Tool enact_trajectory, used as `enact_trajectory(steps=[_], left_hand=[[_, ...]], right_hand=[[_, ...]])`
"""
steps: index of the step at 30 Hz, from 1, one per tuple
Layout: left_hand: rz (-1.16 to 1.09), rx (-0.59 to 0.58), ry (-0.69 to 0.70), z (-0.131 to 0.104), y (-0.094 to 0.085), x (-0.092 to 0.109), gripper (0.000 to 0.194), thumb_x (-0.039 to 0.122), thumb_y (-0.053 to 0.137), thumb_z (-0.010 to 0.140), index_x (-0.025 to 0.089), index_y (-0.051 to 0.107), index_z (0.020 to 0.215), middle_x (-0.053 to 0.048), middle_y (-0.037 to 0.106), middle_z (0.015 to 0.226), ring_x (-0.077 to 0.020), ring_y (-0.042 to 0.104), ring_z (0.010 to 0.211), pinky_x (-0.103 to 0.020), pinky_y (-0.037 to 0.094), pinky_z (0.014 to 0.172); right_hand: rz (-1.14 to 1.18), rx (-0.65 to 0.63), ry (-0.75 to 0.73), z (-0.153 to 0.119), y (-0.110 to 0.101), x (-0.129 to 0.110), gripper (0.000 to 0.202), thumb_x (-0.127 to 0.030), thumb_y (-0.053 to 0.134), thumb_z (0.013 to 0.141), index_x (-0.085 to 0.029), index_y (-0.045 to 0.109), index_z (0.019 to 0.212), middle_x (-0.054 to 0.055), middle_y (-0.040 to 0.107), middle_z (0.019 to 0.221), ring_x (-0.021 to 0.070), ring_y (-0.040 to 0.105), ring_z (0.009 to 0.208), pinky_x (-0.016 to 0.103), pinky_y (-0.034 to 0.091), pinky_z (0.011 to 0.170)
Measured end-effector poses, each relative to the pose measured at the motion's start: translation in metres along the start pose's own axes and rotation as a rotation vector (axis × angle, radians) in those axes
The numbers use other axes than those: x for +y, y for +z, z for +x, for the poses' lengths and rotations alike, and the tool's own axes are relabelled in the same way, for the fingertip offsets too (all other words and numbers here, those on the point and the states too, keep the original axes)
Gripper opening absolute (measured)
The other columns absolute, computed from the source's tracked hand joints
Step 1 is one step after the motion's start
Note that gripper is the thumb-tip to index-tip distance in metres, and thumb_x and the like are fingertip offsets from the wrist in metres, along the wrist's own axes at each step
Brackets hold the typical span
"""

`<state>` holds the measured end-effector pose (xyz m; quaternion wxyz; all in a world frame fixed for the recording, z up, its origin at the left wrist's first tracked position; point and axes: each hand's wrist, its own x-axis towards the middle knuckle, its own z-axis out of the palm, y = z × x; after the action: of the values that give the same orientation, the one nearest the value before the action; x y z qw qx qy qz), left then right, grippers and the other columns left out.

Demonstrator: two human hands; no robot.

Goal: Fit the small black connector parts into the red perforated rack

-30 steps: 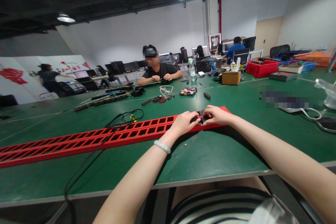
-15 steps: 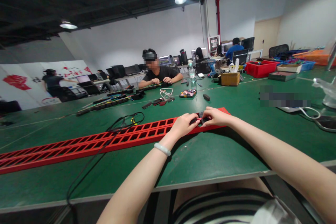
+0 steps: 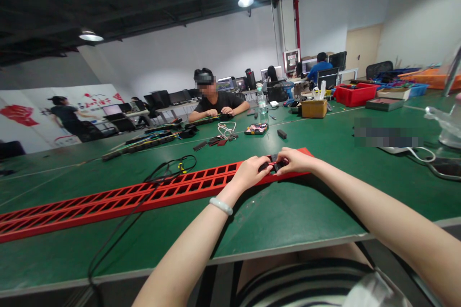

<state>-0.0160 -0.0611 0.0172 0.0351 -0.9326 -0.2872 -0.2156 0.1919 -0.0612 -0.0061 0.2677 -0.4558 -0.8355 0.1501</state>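
Note:
A long red slotted frame (image 3: 190, 183) lies across the green table in front of me. Both of my hands are over its right end. My left hand (image 3: 249, 171), with a pale bangle at the wrist, is closed on a small black piece (image 3: 264, 166). Beside it, the fingers of my right hand (image 3: 292, 159) pinch a black block (image 3: 279, 166) seated at the frame. A thin red wire or strip (image 3: 272, 163) runs between the two black pieces. My fingers cover much of both, so their exact kind cannot be made out.
A black cable (image 3: 135, 208) crosses the frame and hangs over the table's near edge. Beyond lie a loose black block (image 3: 282, 134), a small tray (image 3: 256, 128), a white cord (image 3: 226, 129) and a bottle (image 3: 261, 98). A co-worker (image 3: 216, 105) sits opposite; a red bin (image 3: 353, 94) stands at right.
The view has shifted slightly. Both hands keep nearly the same place and grip at the frame's right end. A person in the left background has leaned or moved left.

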Motion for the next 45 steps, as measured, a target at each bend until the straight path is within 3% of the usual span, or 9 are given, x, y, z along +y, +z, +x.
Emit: enact_trajectory(steps=[4,8,14,27,33,45], left_hand=[[0.000,0.001,-0.005,0.000,0.001,-0.001,0.023,0.036,0.041,0.084,0.021,0.055,0.096,-0.003,0.060,0.088,-0.0142,0.055,0.081,-0.025,0.043,0.074],[0.002,0.003,-0.005,0.000,0.002,-0.002,0.024,0.036,0.041,0.084,0.021,0.055,0.097,-0.003,0.059,0.088,-0.0140,0.055,0.081,-0.025,0.043,0.073],[0.015,-0.001,0.004,0.001,0.001,0.001,0.024,0.036,0.041,0.084,0.021,0.054,0.097,-0.003,0.060,0.087,-0.0137,0.055,0.079,-0.024,0.042,0.072],[0.031,0.000,0.020,0.002,0.002,0.001,0.026,0.037,0.039,0.085,0.021,0.053,0.098,-0.003,0.060,0.087,-0.0142,0.055,0.078,-0.024,0.042,0.072],[0.029,0.000,0.019,0.002,0.002,0.001,0.025,0.037,0.039,0.085,0.021,0.053,0.098,-0.003,0.060,0.087,-0.0142,0.055,0.079,-0.024,0.042,0.073],[0.007,-0.003,0.009,0.002,0.002,0.001,0.026,0.037,0.040,0.084,0.021,0.054,0.099,-0.003,0.060,0.087,-0.0140,0.055,0.080,-0.024,0.042,0.073]], right_hand=[[0.010,-0.021,-0.039,-0.002,-0.005,-0.001,0.037,-0.047,0.058,0.068,-0.015,0.063,0.085,0.005,0.055,0.081,0.0146,0.050,0.074,0.023,0.038,0.062],[-0.067,0.038,-0.074,-0.002,-0.005,-0.005,0.025,-0.031,0.043,0.082,-0.015,0.062,0.083,0.006,0.058,0.081,0.0143,0.052,0.077,0.024,0.037,0.068],[-0.257,0.159,-0.001,-0.001,0.004,-0.011,0.018,-0.028,0.043,0.082,-0.015,0.055,0.081,0.006,0.056,0.078,0.0135,0.050,0.070,0.022,0.035,0.063],[-0.363,0.073,-0.002,-0.003,0.005,-0.018,0.015,-0.017,0.040,0.081,-0.015,0.055,0.079,0.007,0.059,0.078,0.0139,0.051,0.067,0.021,0.031,0.058],[-0.392,0.029,-0.016,-0.002,0.003,-0.019,0.018,-0.020,0.039,0.083,-0.016,0.056,0.081,0.009,0.062,0.079,0.0159,0.055,0.068,0.022,0.033,0.058],[-0.553,-0.111,0.140,-0.004,0.000,-0.026,0.025,-0.025,0.037,0.083,-0.017,0.059,0.092,0.013,0.065,0.089,0.0218,0.061,0.079,0.028,0.043,0.066]])
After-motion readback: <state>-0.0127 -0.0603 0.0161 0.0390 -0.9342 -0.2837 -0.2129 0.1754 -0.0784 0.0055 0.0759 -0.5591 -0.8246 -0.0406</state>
